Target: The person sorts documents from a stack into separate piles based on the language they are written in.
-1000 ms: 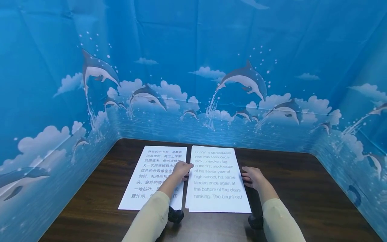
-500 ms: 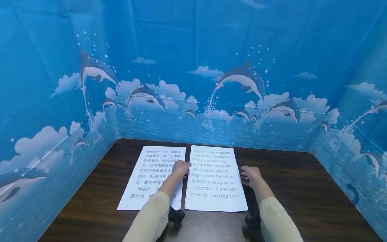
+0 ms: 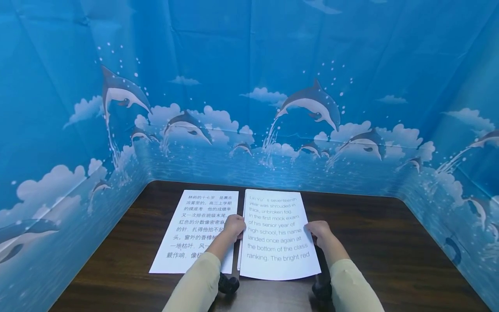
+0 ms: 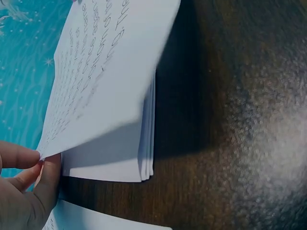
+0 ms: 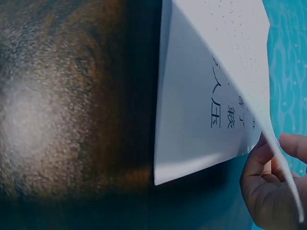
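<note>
A white sheet of paper printed in English (image 3: 278,265) is lifted off a paper stack (image 4: 108,165) on the dark table. My left hand (image 3: 234,227) pinches its left edge between thumb and fingers. On the other side, my right hand (image 3: 321,233) pinches the right edge. In the left wrist view the raised sheet (image 4: 112,86) bows above several layers of paper. Under it, in the right wrist view, shows a page with Chinese characters (image 5: 192,139). A separate sheet of Chinese text (image 3: 183,225) lies flat to the left, partly covered by my left hand and forearm.
The brown wood-grain table (image 3: 390,260) extends to both sides of the papers. A blue curtain with dolphins (image 3: 249,86) encloses the table at the back and sides. Black wrist devices (image 3: 228,284) sit under both forearms.
Both hands have closed on the side edges of the English sheet. Its near edge has risen and now curves above the stack. The right hand has moved slightly left and down.
</note>
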A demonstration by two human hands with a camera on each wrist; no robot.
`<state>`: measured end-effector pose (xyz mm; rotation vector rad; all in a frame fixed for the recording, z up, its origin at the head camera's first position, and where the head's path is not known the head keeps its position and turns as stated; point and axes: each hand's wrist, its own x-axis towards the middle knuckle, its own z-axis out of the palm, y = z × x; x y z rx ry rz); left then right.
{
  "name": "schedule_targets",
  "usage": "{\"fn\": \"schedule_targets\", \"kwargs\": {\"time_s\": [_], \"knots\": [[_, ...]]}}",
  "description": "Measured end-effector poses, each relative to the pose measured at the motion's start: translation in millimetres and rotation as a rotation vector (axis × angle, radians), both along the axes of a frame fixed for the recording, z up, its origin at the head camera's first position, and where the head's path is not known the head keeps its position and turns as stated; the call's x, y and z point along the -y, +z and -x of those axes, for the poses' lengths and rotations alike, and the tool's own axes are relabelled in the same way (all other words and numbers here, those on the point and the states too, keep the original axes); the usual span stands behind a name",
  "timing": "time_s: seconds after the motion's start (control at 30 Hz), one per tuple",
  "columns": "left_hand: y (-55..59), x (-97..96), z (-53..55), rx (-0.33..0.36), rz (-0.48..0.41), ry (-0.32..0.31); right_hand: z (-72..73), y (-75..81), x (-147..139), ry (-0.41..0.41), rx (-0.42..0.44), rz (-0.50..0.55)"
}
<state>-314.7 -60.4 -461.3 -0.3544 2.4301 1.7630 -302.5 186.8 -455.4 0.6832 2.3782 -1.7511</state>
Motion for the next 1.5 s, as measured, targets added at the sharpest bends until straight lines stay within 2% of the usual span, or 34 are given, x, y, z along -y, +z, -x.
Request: {"fn": "schedule_targets", "kwargs": {"time_s": [0.13,0.3,0.43,0.83,1.23,1.37,1.5], "knots": [[-0.6,-0.4,0.4,-0.009,0.041,-0.014,0.1,-2.2,0,0.015,-0.01,0.001],[-0.8,-1.2,3.8,-0.015,0.072,-0.003,1.2,-2.3,0,0.017,-0.003,-0.006],[3.4,-1.4,7.2,-0.017,0.077,0.009,1.6,1.1,1,0.02,-0.006,-0.012],[30.6,-5.5,14.6,-0.016,0.114,-0.013,10.6,21.8,-5,0.023,-0.003,-0.018],[60.9,-29.2,27.2,-0.04,0.092,-0.024,20.3,55.0,-28,0.011,0.011,-0.027],[67.2,-36.8,28.5,-0.057,0.101,-0.03,21.3,61.6,-36,0.005,0.003,-0.036],[68.4,-41.4,29.6,-0.059,0.116,-0.028,21.8,63.7,-40,-0.004,0.0,-0.04]]}}
